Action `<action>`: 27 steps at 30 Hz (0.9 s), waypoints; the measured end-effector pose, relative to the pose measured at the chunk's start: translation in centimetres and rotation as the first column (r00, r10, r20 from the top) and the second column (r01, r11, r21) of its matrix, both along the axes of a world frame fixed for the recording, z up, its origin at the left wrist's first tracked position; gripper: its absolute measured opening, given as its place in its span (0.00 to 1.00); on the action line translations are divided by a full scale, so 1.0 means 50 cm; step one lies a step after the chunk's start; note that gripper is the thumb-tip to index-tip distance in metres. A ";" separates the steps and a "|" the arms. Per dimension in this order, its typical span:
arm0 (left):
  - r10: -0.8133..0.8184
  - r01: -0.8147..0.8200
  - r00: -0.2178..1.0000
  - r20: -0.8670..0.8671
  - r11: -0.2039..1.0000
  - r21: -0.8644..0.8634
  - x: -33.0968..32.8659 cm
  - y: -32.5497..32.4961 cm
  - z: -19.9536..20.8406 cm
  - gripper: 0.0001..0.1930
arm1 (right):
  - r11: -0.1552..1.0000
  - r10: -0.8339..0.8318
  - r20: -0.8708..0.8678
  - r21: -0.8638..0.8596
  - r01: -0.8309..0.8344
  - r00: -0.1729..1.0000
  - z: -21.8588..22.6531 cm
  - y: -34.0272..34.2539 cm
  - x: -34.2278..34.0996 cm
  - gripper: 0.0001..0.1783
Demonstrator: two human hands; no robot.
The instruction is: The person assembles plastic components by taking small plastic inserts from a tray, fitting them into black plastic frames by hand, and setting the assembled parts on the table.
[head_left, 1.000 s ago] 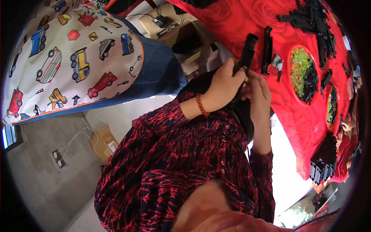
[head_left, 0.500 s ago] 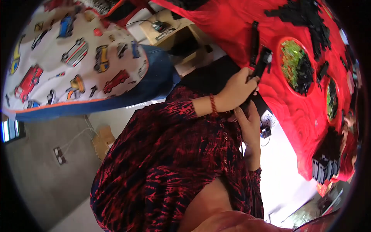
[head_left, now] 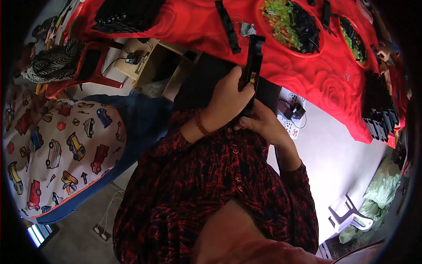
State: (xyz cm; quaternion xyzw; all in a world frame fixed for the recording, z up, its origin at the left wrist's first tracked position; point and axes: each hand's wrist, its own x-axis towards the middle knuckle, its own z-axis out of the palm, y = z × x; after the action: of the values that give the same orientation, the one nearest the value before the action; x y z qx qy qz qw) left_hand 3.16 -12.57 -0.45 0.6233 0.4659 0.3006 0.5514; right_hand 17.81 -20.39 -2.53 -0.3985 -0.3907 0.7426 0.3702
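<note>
My left hand (head_left: 229,97) is closed around a long black plastic strip (head_left: 254,55) that points up and away, toward the table's near edge. A small yellow and red piece (head_left: 252,78) shows on the strip just above my left fingers. My right hand (head_left: 267,125) is closed at the strip's lower end, its thumb bent inward. What the right fingertips press on is hidden. Past the strip's tip, a similar black strip (head_left: 227,28) lies on the red tablecloth (head_left: 290,72), beside a crumpled grey scrap (head_left: 248,29).
A red-rimmed plate (head_left: 317,52) holds small green, yellow and black pieces; another such plate (head_left: 361,63) lies further right. Black strips are stacked at the far left (head_left: 127,17) and right (head_left: 380,110). A person in a vehicle-print garment (head_left: 66,149) is at my left, near a red chair (head_left: 103,82).
The view has turned, so the table and plates sit higher. My hands and the black strip appear further left, and the strip stands more upright with its yellow and red piece showing.
</note>
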 end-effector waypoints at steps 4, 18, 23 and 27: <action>0.065 -0.057 0.994 0.092 0.995 -0.084 0.000 0.001 -0.040 0.12 | 0.998 0.039 -0.050 -0.045 -0.042 0.998 -0.013 0.003 -0.005 0.28; 0.097 -0.022 0.957 0.273 0.964 -0.264 -0.041 -0.004 -0.063 0.10 | 0.997 0.078 0.074 -0.026 -0.076 0.994 0.010 0.002 -0.035 0.25; 0.103 -0.033 0.946 0.306 0.973 -0.228 -0.042 -0.016 -0.039 0.11 | 0.994 0.107 0.083 0.011 -0.109 0.991 0.011 -0.002 -0.036 0.26; 0.098 -0.021 0.948 0.302 0.969 -0.246 -0.046 -0.015 -0.037 0.10 | 0.990 0.130 0.126 0.038 -0.136 0.983 0.028 0.004 -0.032 0.26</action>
State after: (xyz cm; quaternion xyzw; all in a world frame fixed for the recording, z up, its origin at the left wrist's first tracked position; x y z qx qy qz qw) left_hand 0.87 -13.33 -2.30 0.4823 0.4246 0.3532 0.6799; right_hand 16.20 -20.19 -1.14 -0.4079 -0.4558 0.7303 0.3040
